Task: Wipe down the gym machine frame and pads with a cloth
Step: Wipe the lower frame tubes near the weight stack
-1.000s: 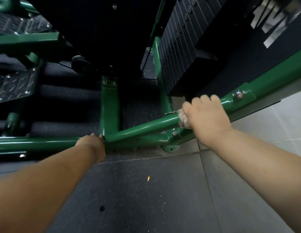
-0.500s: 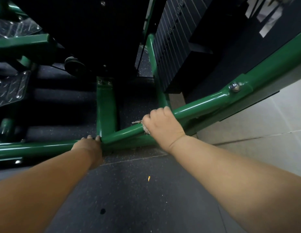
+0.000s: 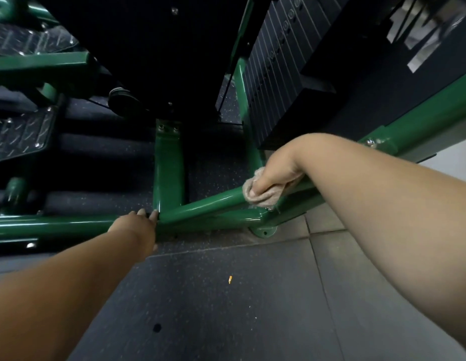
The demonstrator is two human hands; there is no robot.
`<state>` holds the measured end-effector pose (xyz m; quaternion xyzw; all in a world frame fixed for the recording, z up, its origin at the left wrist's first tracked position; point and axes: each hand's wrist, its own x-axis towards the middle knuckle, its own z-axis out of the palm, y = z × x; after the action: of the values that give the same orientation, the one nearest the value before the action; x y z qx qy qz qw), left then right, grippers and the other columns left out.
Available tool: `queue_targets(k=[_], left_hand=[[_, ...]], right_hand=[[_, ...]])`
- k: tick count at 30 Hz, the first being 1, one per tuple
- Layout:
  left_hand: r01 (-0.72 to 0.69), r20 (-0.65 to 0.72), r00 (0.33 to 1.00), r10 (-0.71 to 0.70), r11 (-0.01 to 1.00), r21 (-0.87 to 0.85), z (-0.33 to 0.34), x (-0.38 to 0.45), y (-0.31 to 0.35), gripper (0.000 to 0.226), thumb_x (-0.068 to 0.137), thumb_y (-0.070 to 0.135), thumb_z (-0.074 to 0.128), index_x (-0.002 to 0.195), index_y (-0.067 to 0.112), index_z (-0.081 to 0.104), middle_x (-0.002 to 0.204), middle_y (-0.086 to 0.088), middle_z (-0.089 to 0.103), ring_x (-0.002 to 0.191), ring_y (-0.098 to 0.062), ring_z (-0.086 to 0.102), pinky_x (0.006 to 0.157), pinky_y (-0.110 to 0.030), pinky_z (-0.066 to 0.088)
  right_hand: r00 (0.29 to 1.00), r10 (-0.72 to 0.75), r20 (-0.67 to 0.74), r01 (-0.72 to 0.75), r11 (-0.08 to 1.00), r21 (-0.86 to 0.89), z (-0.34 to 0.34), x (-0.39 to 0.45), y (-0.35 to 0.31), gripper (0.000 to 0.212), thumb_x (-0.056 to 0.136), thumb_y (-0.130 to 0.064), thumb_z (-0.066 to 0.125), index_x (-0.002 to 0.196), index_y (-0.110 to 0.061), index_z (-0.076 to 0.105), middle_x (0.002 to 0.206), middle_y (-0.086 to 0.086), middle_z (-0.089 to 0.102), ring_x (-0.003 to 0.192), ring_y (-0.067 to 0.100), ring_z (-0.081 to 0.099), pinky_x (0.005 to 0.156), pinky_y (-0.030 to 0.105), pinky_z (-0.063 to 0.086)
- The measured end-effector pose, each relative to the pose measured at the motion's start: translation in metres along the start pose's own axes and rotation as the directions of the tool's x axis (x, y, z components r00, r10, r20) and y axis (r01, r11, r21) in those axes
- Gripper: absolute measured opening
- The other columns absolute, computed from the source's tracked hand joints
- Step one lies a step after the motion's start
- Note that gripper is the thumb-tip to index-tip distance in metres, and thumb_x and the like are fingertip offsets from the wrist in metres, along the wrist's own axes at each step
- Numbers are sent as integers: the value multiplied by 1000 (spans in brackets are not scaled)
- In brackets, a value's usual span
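The scene is filled by a green tubular machine frame (image 3: 200,207) bolted to a dark speckled rubber floor (image 3: 226,308), with pale tiles (image 3: 328,220) seen at the right. A black weight stack (image 3: 276,69) is stood behind the slanting frame tube, and a large black panel (image 3: 138,48) is set above the short upright tube at centre. Two diamond-plate footplates (image 3: 21,134) are seen at the left edge.

The right hand (image 3: 275,173) is curled over the slanting tube, and a bunched beige cloth (image 3: 260,195) is gripped in it and pressed against the top of that tube, near the corner foot of the frame. The left hand (image 3: 134,225) is rested on the low horizontal tube beside the joint with the upright; its fingertips are laid over the tube's far side, and how far they wrap cannot be told. A small orange scrap (image 3: 230,279) is left on the floor between the forearms.
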<state>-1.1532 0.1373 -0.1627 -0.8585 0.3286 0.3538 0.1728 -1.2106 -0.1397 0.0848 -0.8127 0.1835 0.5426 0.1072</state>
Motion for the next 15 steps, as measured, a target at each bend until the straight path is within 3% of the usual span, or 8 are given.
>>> queue_targets(k=[1,4,8,9,10,11,13,15], left_hand=[[12,-9,1000,-12,1000,-6,2,1,1,103,100,40,65,167,18,-10,173,-12,12,156,-37,26,116,-49,44],[36,6,999,-36,999,13,7,2,5,108,98,27,68,165,13,-16,175,-14,2,160,-39,14,119,-49,41],[67,20,998,-67,997,30,9,-1,15,115,93,18,68,162,11,-23,175,-16,-10,161,-40,5,121,-45,37],[71,33,997,-72,997,22,8,-2,17,116,92,15,68,162,10,-24,175,-16,-12,161,-40,4,121,-44,37],[74,45,996,-75,997,15,6,-4,17,115,91,14,67,162,10,-24,174,-16,-13,162,-40,3,121,-44,37],[72,52,996,-73,997,15,5,-4,17,114,91,13,66,162,10,-24,174,-16,-13,162,-40,3,121,-45,37],[55,64,996,-57,998,35,4,-4,16,110,92,17,60,162,9,-25,174,-17,-12,161,-40,4,123,-47,36],[46,64,997,-49,997,56,5,-1,13,107,92,21,56,162,11,-24,175,-17,-11,161,-40,5,124,-49,35]], right_hand=[[999,-24,33,23,999,28,3,9,-5,29,105,-36,58,82,-18,63,60,-9,64,44,3,56,51,11,44],[996,-79,40,79,997,16,9,34,-19,32,103,-34,61,74,-20,62,64,-4,65,47,8,58,66,26,48],[976,-154,152,183,963,-196,28,58,-57,29,98,-5,50,70,-5,57,59,5,49,44,12,45,54,28,39],[980,-170,103,196,918,-344,37,62,-66,17,95,-9,49,79,-10,44,66,6,54,49,16,48,54,28,37],[979,-197,-52,146,855,-497,47,70,-73,34,94,-17,50,118,3,62,77,6,62,59,21,52,57,29,39],[952,-226,-209,58,798,-600,55,76,-76,31,95,-26,49,110,-18,75,91,4,69,70,27,55,61,32,42],[856,-234,-461,-82,819,-568,76,83,-80,28,98,-35,50,114,-23,71,108,1,72,83,32,58,71,39,43],[752,-333,-569,-72,817,-572,94,91,-73,24,96,-29,60,118,-22,63,114,2,69,96,31,63,83,44,44]])
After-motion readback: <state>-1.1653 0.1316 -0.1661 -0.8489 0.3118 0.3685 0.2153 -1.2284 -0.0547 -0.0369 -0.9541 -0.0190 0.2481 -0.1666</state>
